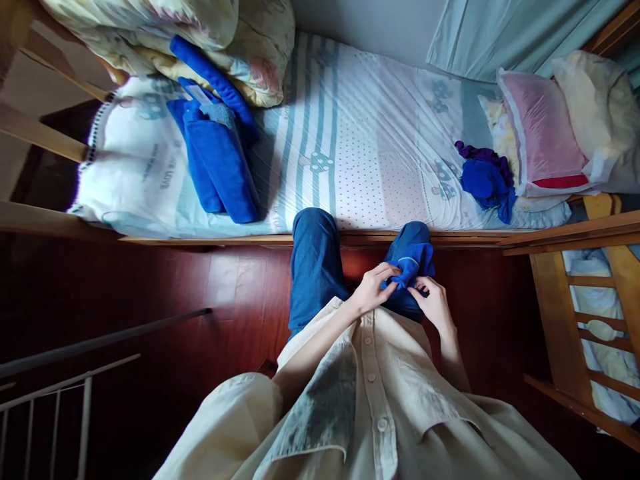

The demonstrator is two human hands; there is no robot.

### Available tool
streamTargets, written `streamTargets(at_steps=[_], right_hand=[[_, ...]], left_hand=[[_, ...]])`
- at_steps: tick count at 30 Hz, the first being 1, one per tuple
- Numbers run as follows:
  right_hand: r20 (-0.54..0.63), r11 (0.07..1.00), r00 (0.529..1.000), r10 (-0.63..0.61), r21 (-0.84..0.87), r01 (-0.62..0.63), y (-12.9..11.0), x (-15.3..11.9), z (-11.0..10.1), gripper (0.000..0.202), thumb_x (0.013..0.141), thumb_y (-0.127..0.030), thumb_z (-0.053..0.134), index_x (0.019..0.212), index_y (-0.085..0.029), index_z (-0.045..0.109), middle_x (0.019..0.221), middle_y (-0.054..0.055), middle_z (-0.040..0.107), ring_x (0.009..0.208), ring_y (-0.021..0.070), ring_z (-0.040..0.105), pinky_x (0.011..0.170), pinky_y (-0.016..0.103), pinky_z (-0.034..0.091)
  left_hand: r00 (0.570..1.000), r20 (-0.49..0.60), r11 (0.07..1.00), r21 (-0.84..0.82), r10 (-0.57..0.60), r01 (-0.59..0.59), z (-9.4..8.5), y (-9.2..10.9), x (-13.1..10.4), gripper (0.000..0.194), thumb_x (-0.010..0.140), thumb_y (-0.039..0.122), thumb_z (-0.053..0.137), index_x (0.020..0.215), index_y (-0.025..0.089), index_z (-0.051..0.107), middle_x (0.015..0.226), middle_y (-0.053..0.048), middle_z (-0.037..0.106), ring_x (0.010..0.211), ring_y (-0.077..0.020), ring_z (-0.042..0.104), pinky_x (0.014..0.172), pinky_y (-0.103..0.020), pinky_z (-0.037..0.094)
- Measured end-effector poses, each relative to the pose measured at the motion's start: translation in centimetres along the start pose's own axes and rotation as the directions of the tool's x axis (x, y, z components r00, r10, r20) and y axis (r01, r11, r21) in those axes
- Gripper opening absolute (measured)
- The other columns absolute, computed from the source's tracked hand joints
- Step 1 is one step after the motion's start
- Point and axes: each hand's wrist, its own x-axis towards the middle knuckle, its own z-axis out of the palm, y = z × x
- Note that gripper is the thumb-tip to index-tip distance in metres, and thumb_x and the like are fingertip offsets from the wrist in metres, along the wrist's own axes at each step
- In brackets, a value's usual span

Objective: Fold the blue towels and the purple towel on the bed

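Observation:
A small bright blue cloth (409, 268), with a pale greenish edge showing, lies bunched over my right thigh. My left hand (376, 287) pinches its near left side between thumb and fingers. At its lower right edge, the fingertips of my right hand (432, 301) grip the fabric. What kind of garment it is, I cannot make out. Across the bed to the left lies a folded blue garment (217, 160) with a white label. A crumpled blue cloth (484, 183) and a purple cloth (487, 157) sit together by the pillows.
The patterned bed sheet (370, 147) stretches along the wall in front of my knees. A rumpled quilt (260, 53) is piled at the back left. On the right are a pink pillow (543, 127) and a wooden bed ladder (595, 320). A metal rack (85, 413) stands lower left.

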Motion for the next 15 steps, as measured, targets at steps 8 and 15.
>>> streamTargets(at_steps=[8, 15], right_hand=[[-0.131, 0.995, 0.991, -0.023, 0.095, 0.036, -1.6, 0.2, 0.9, 0.019, 0.098, -0.041, 0.065, 0.092, -0.022, 0.065, 0.084, 0.003, 0.073, 0.074, 0.0170, 0.070, 0.074, 0.028, 0.058], [-0.002, 0.978, 0.988, -0.154, 0.140, 0.153, -3.5, 2.2, 3.1, 0.022, 0.102, -0.045, 0.058, 0.095, -0.024, 0.062, 0.077, 0.002, 0.072, 0.059, 0.0146, 0.065, 0.060, 0.026, 0.055]], left_hand=[[0.899, -0.396, 0.952, 0.155, -0.184, 0.263, -4.5, 0.1, -3.8, 0.029, 0.093, 0.015, 0.050, 0.112, 0.019, 0.072, 0.113, -0.010, 0.073, 0.107, -0.0197, 0.071, 0.092, -0.033, 0.061], [0.873, -0.259, 0.890, 0.089, -0.413, 0.448, -8.4, 0.6, -5.3, 0.055, 0.066, 0.013, 0.049, 0.116, 0.017, 0.072, 0.118, -0.009, 0.077, 0.110, -0.0234, 0.072, 0.096, -0.037, 0.060]])
